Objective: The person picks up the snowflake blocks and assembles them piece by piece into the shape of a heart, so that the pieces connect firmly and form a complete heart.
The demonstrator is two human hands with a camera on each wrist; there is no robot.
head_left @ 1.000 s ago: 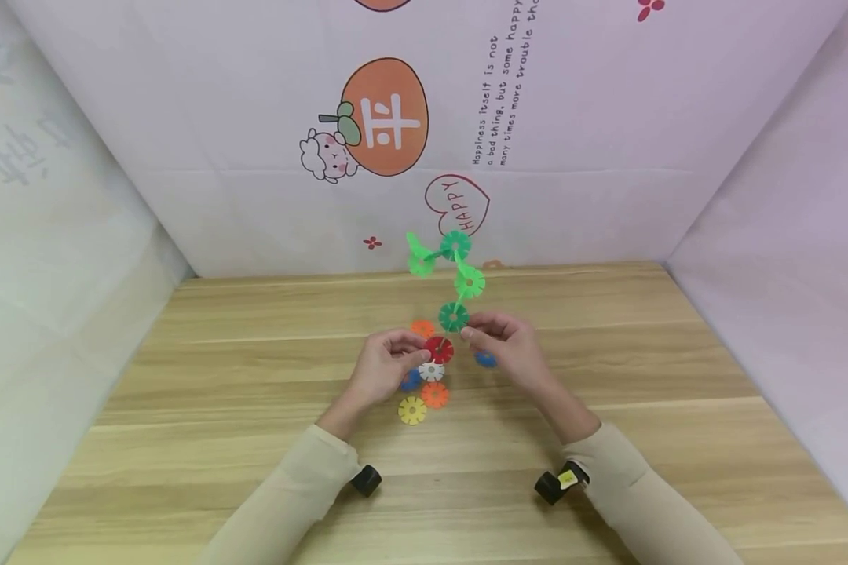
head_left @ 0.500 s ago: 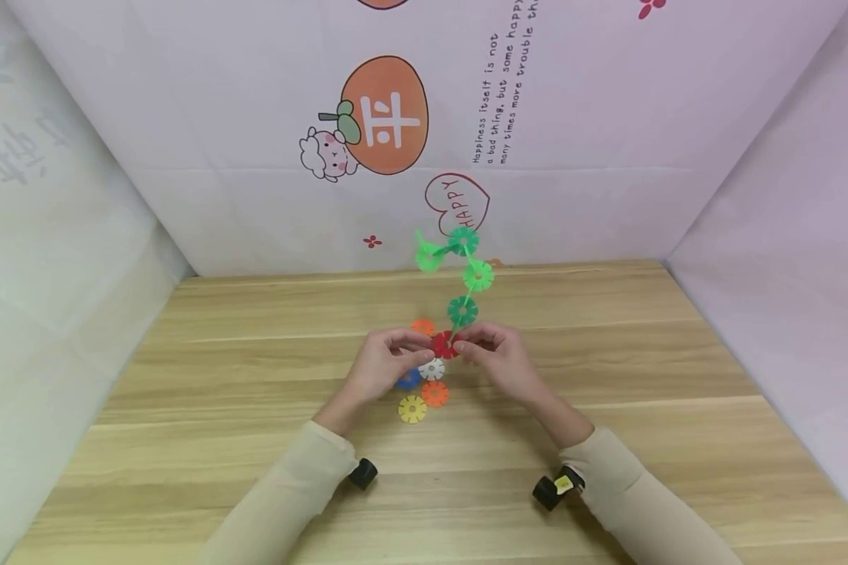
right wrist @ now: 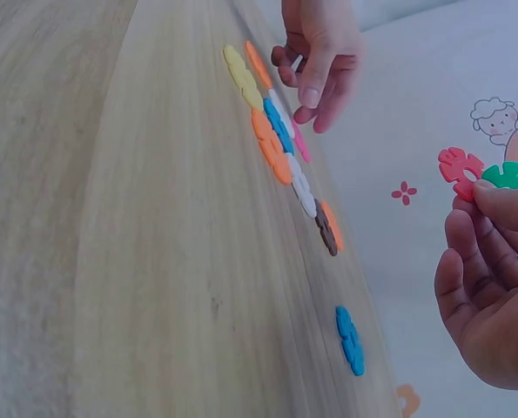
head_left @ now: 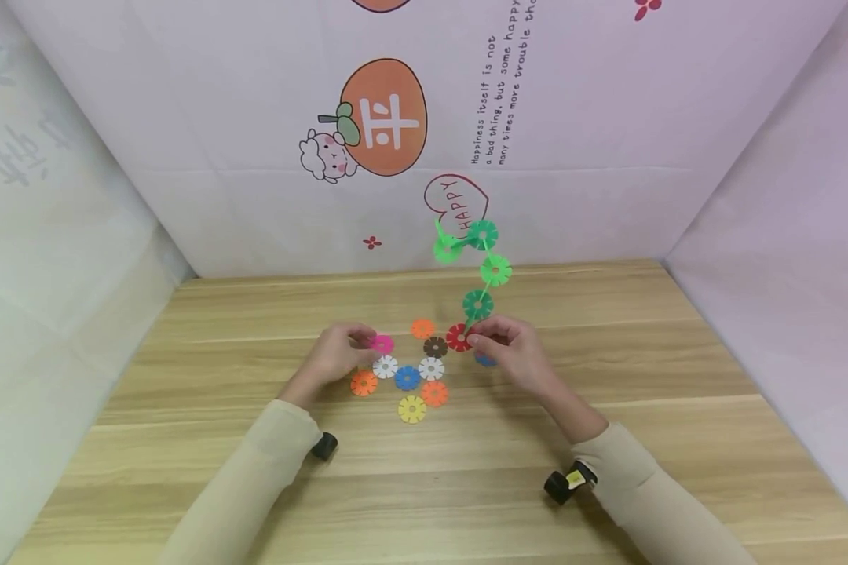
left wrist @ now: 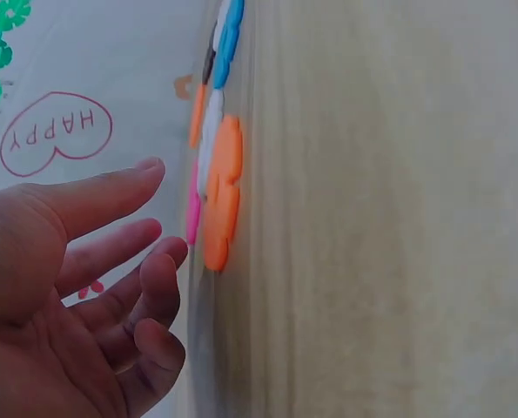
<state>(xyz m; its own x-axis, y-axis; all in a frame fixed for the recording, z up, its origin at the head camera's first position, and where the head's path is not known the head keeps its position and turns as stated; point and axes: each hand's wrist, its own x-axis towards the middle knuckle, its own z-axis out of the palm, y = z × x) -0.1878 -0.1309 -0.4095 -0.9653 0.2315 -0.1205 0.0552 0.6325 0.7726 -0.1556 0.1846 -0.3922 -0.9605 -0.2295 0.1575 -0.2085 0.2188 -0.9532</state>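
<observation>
The pink disc (head_left: 382,344) lies just right of the nearer left hand (head_left: 335,352) (relaxed and empty), while the right hand (head_left: 510,348) pinches the red disc (head_left: 456,337).

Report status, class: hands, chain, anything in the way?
Right hand pinches red disc, green chain attached. Left hand open, near pink disc. Nothing seen blocking either.

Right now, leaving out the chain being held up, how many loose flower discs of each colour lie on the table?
Orange discs: 3
White discs: 2
Blue discs: 2
Pink disc: 1
Brown disc: 1
Yellow disc: 1
Total: 10
</observation>
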